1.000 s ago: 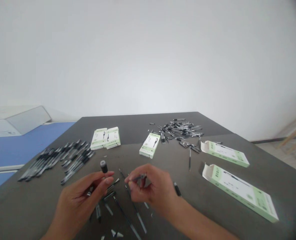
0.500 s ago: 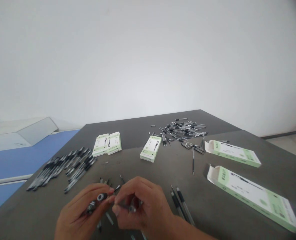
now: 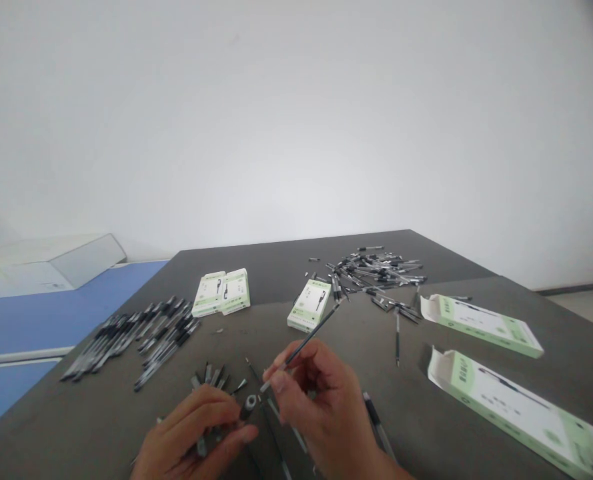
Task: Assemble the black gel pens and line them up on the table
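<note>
Low in the view, my left hand (image 3: 191, 430) is closed around a pen barrel (image 3: 247, 406). The barrel's black grip sticks out between thumb and fingers, its hollow end turned toward the other hand. Just to the right, my right hand (image 3: 326, 407) pinches a thin dark pen refill (image 3: 314, 331), slanting up and right. The refill's lower end is close to the barrel's opening; whether they touch I cannot tell. Behind and beneath the hands lie several pen caps (image 3: 211, 375) and loose refills (image 3: 275, 440), partly hidden. Right of my right hand lies a pen body with a black grip (image 3: 376, 417).
Capped pens (image 3: 121, 337) lie in rows at the left. A pile of pen parts (image 3: 376, 270) spreads at the back right. Green-and-white boxes stand about: a pair (image 3: 221, 292), one in the middle (image 3: 309, 305), two opened ones (image 3: 481, 325) at the right on the dark table (image 3: 276, 267).
My right hand has moved up and right, and the refill in it now points up and away. The barrel in my left hand has shifted right, its grip more exposed. The view has tilted slightly.
</note>
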Tool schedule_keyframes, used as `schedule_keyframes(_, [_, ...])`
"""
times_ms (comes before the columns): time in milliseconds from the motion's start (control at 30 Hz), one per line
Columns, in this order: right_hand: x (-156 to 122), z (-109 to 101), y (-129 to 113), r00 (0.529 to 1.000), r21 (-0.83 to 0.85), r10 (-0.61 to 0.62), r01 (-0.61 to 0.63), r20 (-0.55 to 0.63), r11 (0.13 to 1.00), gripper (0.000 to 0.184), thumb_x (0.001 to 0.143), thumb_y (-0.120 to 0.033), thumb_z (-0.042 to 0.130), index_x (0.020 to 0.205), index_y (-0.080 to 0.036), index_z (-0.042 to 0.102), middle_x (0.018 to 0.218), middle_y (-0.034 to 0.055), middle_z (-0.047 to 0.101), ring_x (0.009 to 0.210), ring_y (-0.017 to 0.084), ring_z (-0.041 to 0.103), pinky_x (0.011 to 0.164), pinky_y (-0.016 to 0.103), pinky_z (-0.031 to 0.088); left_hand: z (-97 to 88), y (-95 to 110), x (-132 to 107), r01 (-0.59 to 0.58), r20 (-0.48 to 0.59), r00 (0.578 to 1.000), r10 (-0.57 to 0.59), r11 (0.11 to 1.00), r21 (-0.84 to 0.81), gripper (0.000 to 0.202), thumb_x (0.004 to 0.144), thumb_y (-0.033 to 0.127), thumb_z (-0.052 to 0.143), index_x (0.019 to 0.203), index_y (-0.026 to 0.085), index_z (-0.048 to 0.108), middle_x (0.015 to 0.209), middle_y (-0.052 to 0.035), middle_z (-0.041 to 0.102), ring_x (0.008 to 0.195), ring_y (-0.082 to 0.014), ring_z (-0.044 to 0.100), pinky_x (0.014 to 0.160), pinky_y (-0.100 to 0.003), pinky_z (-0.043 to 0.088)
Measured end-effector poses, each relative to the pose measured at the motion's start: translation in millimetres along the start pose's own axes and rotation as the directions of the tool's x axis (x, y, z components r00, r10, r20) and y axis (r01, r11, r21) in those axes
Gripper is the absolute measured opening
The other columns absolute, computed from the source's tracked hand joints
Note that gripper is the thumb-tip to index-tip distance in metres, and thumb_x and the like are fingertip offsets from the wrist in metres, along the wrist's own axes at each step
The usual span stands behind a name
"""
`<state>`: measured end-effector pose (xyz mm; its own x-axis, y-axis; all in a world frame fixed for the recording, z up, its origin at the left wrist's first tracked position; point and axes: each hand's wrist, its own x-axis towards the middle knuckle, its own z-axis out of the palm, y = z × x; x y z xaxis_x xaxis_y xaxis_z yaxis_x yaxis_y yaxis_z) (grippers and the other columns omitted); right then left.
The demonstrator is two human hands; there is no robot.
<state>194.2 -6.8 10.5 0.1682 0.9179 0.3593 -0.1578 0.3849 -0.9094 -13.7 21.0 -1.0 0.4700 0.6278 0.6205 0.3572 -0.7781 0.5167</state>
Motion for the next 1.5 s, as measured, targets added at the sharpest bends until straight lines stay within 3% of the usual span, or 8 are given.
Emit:
schedule_keyframes(133, [0,-7,-10,0.997,0.031,-0.046,0.049,-0.064,0.998,0.009,0.092,-0.029,0.075,0.093,-0.022,0.070,0.083,0.0038,0.081,0.050,0.009,0.052,0.045,0.018,0.047,5.8,8,4,-0.060,0.001,0.998,0.060,0.996,-0.061,0.013,0.092,0.012,0.078,0.096,0.024,0.074,0.082,0.0002,0.075,0.069,-0.0133,0.074,0.064,-0.017,0.060])
schedule_keyframes(267, [-1,-11,-26,0.988,0.011,-0.119,0.121,-0.096,0.993,0.005,0.092,-0.023,0.076,0.091,-0.025,0.070,0.080,0.0013,0.081,0.048,0.009,0.053,0.043,0.018,0.047,10.0,13,5,-0.099,0.008,0.995,0.100,0.990,-0.099,0.011,0.094,0.013,0.079,0.097,0.022,0.074,0.082,-0.0022,0.074,0.068,-0.0145,0.074,0.064,-0.020,0.061])
schedule_keyframes(533, [-5,-10,-38,0.963,-0.165,-0.267,0.257,-0.043,0.952,0.016,0.081,-0.011,0.074,0.084,-0.026,0.068,0.071,0.0004,0.080,0.045,0.011,0.061,0.042,0.021,0.050,9.2,20,5,-0.090,-0.005,0.996,0.090,0.986,-0.138,0.007,0.094,0.016,0.081,0.096,0.021,0.076,0.081,-0.0032,0.075,0.067,-0.0146,0.074,0.062,-0.020,0.061])
schedule_keyframes(867, [-12,-14,-31,0.946,-0.227,-0.325,0.315,-0.007,0.922,0.018,0.086,-0.011,0.075,0.093,-0.028,0.070,0.074,0.0007,0.079,0.052,0.015,0.069,0.044,0.023,0.053,11.5,17,-3,-0.065,0.031,0.997,0.071,0.985,-0.160,0.008,0.097,0.016,0.078,0.102,0.021,0.074,0.086,-0.0036,0.074,0.072,-0.0144,0.072,0.066,-0.021,0.060])
schedule_keyframes(1133, [-14,-26,-32,0.934,-0.267,-0.340,0.358,0.110,0.895,0.027,0.089,-0.007,0.072,0.102,-0.030,0.068,0.082,-0.0030,0.080,0.058,0.012,0.071,0.051,0.019,0.056,11.2,19,-1,-0.091,0.032,0.995,0.097,0.987,-0.134,0.007,0.099,0.018,0.077,0.098,0.020,0.071,0.082,-0.0025,0.072,0.069,-0.0132,0.071,0.066,-0.018,0.058])
schedule_keyframes(1400, [-7,-24,-33,0.942,-0.347,-0.321,0.336,0.100,0.876,0.022,0.086,-0.009,0.074,0.094,-0.028,0.068,0.081,-0.0059,0.079,0.050,0.007,0.061,0.048,0.016,0.050,13.0,19,1,-0.068,0.036,0.997,0.074,0.986,-0.150,0.006,0.098,0.020,0.078,0.097,0.021,0.072,0.081,-0.0024,0.073,0.068,-0.0128,0.071,0.065,-0.017,0.057])
schedule_keyframes(1500, [-2,-23,-37,0.945,-0.378,-0.290,0.326,0.151,0.867,0.019,0.084,-0.009,0.075,0.089,-0.027,0.071,0.082,-0.0055,0.078,0.053,0.007,0.061,0.048,0.014,0.048,15.0,18,0,-0.032,0.041,0.998,0.039,0.987,-0.157,0.005,0.098,0.021,0.078,0.096,0.021,0.073,0.081,-0.0026,0.075,0.066,-0.0128,0.071,0.062,-0.017,0.056])
